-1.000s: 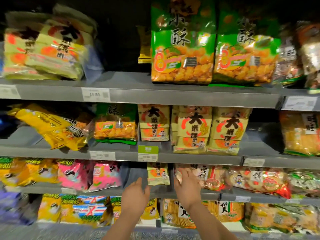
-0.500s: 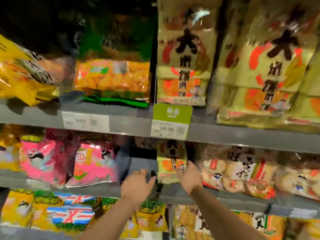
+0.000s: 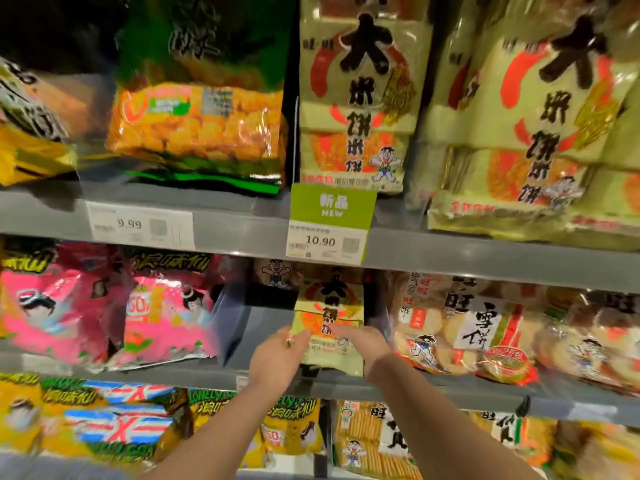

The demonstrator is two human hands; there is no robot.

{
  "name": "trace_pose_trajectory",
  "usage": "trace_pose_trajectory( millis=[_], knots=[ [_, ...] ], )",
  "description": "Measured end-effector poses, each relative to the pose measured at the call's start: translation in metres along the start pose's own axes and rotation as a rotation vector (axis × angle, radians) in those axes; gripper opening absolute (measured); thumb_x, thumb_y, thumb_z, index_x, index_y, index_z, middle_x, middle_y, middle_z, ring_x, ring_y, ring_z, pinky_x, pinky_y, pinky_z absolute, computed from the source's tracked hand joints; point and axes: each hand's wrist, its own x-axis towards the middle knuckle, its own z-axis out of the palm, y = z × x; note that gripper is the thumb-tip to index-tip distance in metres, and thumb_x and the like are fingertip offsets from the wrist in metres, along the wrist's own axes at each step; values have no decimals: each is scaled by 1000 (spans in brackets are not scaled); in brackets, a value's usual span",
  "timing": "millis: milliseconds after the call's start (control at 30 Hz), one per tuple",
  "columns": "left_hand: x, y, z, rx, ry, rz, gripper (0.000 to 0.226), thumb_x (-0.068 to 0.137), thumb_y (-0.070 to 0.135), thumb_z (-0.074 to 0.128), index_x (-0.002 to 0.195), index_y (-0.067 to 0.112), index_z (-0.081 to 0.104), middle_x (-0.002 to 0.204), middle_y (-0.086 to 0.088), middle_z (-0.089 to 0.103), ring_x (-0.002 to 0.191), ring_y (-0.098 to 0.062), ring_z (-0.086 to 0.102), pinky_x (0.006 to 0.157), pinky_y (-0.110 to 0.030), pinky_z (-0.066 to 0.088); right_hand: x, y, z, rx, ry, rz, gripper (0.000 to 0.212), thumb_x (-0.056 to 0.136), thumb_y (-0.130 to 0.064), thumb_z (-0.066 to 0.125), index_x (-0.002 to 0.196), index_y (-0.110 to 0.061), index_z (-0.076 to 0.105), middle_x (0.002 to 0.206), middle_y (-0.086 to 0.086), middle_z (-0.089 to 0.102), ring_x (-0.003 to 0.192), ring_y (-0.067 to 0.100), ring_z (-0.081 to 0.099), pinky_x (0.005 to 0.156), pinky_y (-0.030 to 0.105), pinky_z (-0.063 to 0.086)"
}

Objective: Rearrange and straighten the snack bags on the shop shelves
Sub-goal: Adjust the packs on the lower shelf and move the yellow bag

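Grey shelves point(image 3: 450, 258) ran across the view. On the upper one stood big yellow-green cracker bags point(image 3: 360, 98), with a green and orange bag point(image 3: 197, 126) to their left. On the middle one leaned pink bags point(image 3: 104, 306). To their right, past a gap, a small yellow bag point(image 3: 329, 306) stood upright near the front edge. The left hand point(image 3: 277, 358) touched its lower left edge and the right hand point(image 3: 363, 344) lay across its lower front. Blur hid whether the fingers gripped it.
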Motion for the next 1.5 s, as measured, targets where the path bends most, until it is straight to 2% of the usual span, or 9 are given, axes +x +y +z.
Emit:
trace_pose_trajectory(
  millis=[133, 267, 367, 433, 633, 833, 1000, 1233, 1500],
  knots=[
    [-34, 13, -24, -68, -43, -11, 50, 92, 52, 39, 128, 20, 52, 118, -10, 64, 111, -28, 57, 85, -30, 42, -50, -20, -1, 45, -31, 42, 89, 72, -37, 77, 141, -4, 32, 144, 11, 41, 133, 28, 38, 93, 33, 34],
    [-78, 19, -48, -293, -61, -64, 35, 94, 42, 42, 110, 15, 58, 111, -7, 64, 98, -26, 57, 82, -31, 41, -119, -33, -6, 120, -145, 23, 96, 62, -29, 84, 137, -1, 31, 109, 5, 60, 118, 29, 48, 97, 44, 41],
    [-109, 29, -72, -395, -22, -135, 32, 95, 39, 40, 107, 15, 59, 103, -7, 62, 99, -26, 58, 84, -33, 42, -164, -49, -14, 193, -196, 44, 101, 59, -12, 81, 142, 1, 25, 143, 12, 41, 138, 30, 28, 113, 41, 18],
    [-129, 35, -88, -392, 0, -166, 38, 96, 39, 40, 115, 12, 59, 112, -10, 63, 107, -28, 57, 84, -32, 41, -189, -57, -13, 168, -192, 44, 90, 74, -23, 76, 144, -4, 21, 151, 13, 30, 141, 30, 22, 113, 40, 18],
    [-186, 63, -131, -403, 54, -197, 19, 96, 36, 41, 81, 31, 52, 93, -3, 62, 90, -22, 51, 71, -29, 31, -244, -61, -16, 119, -186, 65, 74, 78, -22, 74, 140, -13, 34, 135, 2, 48, 118, 20, 42, 99, 30, 28],
    [-241, 84, -143, -431, 177, -226, 23, 95, 37, 44, 97, 21, 59, 98, -3, 61, 94, -26, 57, 78, -32, 39, -303, -64, -27, 98, -246, 89, 107, 52, -38, 88, 142, -20, 35, 141, 4, 48, 129, 26, 44, 112, 42, 31],
    [-293, 91, -151, -478, 243, -225, 29, 92, 38, 45, 95, 15, 62, 95, -12, 68, 91, -31, 62, 84, -42, 47, -364, -60, -50, 136, -355, 34, 81, 55, -41, 86, 126, -25, 51, 121, -1, 64, 115, 22, 56, 104, 47, 41],
    [-313, 110, -178, -420, 293, -205, 30, 94, 29, 44, 83, 6, 60, 84, -18, 65, 83, -33, 59, 69, -36, 41, -389, -92, -63, 113, -349, -202, 43, 80, -18, 71, 112, -28, 45, 96, -17, 55, 82, -4, 51, 67, 16, 39],
    [-267, 133, -212, -324, 241, -22, 27, 96, 27, 42, 75, 18, 56, 70, -1, 59, 66, -17, 53, 56, -30, 32, -357, -158, -51, 171, -190, -360, 53, 77, -26, 74, 117, -32, 41, 114, -6, 56, 101, 15, 52, 87, 31, 38]
  ],
)
